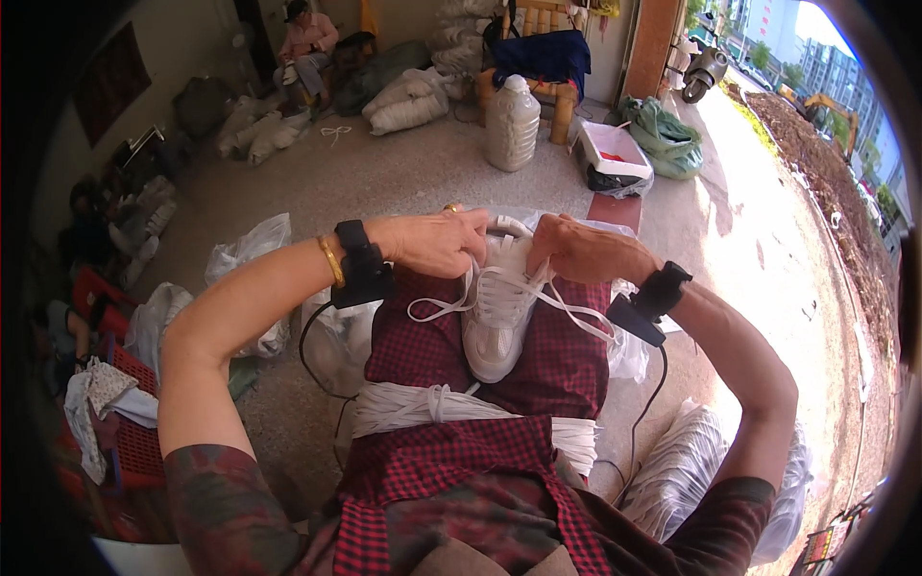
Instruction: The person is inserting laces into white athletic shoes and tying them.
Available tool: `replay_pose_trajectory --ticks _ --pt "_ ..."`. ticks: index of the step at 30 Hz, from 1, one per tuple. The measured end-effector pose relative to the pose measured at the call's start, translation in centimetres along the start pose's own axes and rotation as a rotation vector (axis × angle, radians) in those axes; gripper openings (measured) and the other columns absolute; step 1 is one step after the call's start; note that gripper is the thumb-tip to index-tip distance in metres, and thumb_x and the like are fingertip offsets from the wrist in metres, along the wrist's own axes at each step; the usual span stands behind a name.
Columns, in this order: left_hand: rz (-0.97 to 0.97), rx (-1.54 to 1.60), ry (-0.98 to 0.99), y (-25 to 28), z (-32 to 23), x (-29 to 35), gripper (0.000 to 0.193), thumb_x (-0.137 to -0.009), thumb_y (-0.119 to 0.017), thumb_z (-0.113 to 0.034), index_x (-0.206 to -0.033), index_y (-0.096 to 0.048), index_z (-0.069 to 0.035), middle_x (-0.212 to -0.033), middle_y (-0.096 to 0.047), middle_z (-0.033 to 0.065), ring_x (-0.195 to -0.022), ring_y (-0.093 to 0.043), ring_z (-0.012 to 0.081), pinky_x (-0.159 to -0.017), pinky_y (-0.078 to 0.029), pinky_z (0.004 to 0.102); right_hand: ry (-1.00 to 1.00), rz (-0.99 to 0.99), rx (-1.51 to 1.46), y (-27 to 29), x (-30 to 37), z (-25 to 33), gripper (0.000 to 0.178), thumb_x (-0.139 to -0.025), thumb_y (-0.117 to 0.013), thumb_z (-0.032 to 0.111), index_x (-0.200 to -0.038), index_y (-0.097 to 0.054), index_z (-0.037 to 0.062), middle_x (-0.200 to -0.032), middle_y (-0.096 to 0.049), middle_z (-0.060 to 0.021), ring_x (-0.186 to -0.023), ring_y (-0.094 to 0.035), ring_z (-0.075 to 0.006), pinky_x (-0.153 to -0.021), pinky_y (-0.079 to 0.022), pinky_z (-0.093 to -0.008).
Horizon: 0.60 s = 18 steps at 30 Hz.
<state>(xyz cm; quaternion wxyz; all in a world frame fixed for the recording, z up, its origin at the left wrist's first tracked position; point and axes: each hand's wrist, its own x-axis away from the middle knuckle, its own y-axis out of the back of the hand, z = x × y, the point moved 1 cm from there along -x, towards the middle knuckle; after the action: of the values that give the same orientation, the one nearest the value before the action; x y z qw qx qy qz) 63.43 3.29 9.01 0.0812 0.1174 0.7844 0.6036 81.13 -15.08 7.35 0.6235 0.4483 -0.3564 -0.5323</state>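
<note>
A white lace-up sneaker [497,338] lies on my lap, toe toward me, over a red-and-black checked apron [413,336]. White shoelace [500,296] runs through its eyelets, with a loose loop out to the left and slack ends to the right. At the left side of the shoe's opening, my left hand [444,242] is closed, fingertips pinching the lace. My right hand [588,250] is closed on the lace at the opposite side. The fingers partly cover the upper eyelets. Across my lap, nearer my waist, rests a tied bundle of white laces [399,408].
Plastic bags of white laces [672,470] lie at my right. A red basket with cloths [134,413] stands at left. Ahead are a large plastic jug [514,125], a white box [615,152] and a green sack [667,139]. Another person [307,48] sits far back.
</note>
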Motion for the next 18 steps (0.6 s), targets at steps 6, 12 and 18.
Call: replay_pose_trajectory --ticks 6,12,18 --pt "0.104 0.025 0.355 -0.7 -0.2 -2.0 0.024 -0.074 -0.063 -0.019 -0.079 -0.071 0.004 -0.088 -0.063 0.0222 -0.085 -0.065 0.0333 -0.078 -0.051 0.0422 -0.143 -0.147 0.012 -0.7 -1.6 1.0 0.019 -0.071 -0.068 0.017 -0.080 -0.075 0.0022 -0.080 -0.067 -0.0209 -0.083 -0.064 -0.0347 -0.079 -0.053 -0.0404" --pt "-0.032 0.147 0.400 -0.6 -1.3 -2.4 0.017 -0.066 -0.065 -0.013 -0.070 -0.069 0.004 -0.066 -0.066 0.0207 -0.064 -0.067 0.0305 -0.060 -0.052 0.0408 -0.182 -0.496 -0.173 -3.5 -0.8 1.1 0.028 -0.073 -0.068 0.020 -0.067 -0.067 -0.0072 -0.060 -0.060 -0.0203 -0.059 -0.062 -0.0259 -0.059 -0.050 -0.0401" --pt "-0.204 0.161 0.380 -1.4 -2.2 -2.6 0.013 -0.071 -0.066 -0.011 -0.069 -0.069 0.002 -0.072 -0.064 0.0157 -0.062 -0.062 0.0278 -0.060 -0.050 0.0414 -0.220 -0.897 -0.795 3.2 -0.5 1.0 0.046 -0.101 -0.054 0.050 -0.099 -0.066 0.0060 -0.091 -0.056 0.0025 -0.087 -0.051 -0.0080 -0.077 -0.043 -0.0264"
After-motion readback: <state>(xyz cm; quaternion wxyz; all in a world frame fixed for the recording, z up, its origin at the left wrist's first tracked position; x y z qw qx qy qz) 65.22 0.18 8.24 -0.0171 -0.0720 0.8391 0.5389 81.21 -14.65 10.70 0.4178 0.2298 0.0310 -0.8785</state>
